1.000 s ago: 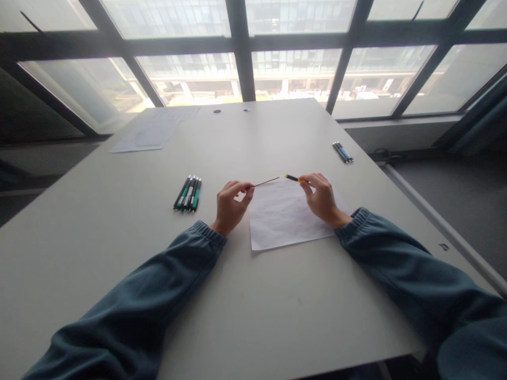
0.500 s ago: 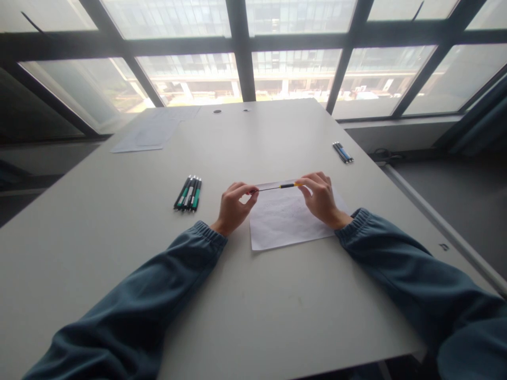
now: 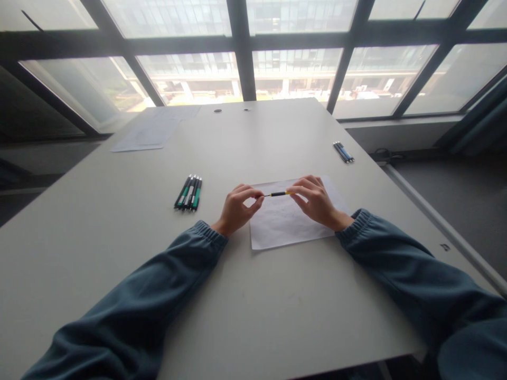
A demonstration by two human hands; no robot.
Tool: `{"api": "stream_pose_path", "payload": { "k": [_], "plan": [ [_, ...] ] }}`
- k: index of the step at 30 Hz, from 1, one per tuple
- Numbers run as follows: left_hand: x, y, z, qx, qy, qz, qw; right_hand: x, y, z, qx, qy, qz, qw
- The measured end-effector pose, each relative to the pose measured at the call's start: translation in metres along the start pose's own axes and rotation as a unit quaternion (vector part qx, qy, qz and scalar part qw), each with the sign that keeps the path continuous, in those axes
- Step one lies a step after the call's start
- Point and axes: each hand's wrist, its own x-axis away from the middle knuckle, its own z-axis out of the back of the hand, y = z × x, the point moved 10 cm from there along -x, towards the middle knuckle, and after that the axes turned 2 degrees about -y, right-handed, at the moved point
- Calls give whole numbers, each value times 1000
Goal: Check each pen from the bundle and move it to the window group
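Observation:
A yellow pen barrel with a black grip [image 3: 278, 193] lies sideways between the thumb and fingers of my right hand [image 3: 319, 203]. From its left end sticks a short bit of thin dark pen refill [image 3: 266, 196], and my left hand [image 3: 240, 209] pinches its outer end. Most of the refill is hidden in the barrel. Both hands are above a white sheet of paper [image 3: 289, 227] with faint writing. To the left of my left hand, several black, green and white pens [image 3: 188, 193] lie side by side.
The white table [image 3: 253, 311] reaches to the windows. A few blue and black pens [image 3: 343, 152] lie near its right edge. More paper sheets [image 3: 146, 133] are at the far left, and a round cable hole [image 3: 217, 111] is at the back.
My right hand has moved left and slightly down with the barrel, towards my left hand. Much less of the refill shows between them. My left hand has shifted slightly right.

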Motion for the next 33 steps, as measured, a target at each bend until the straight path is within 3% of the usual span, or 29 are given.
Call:
{"api": "stream_pose_path", "payload": {
  "k": [11, 22, 33],
  "plan": [
    [0, 6, -3, 33, -10, -31, 999, 0, -6, -6, -30, -29, 28, 999],
    [1, -4, -1, 31, 0, 3, 1000, 0, -5, -6, -38, -41, 21, 998],
    [1, -1, -1, 72, 8, -13, 997, 0, -4, -3, -28, -21, 21, 999]
  ]
}}
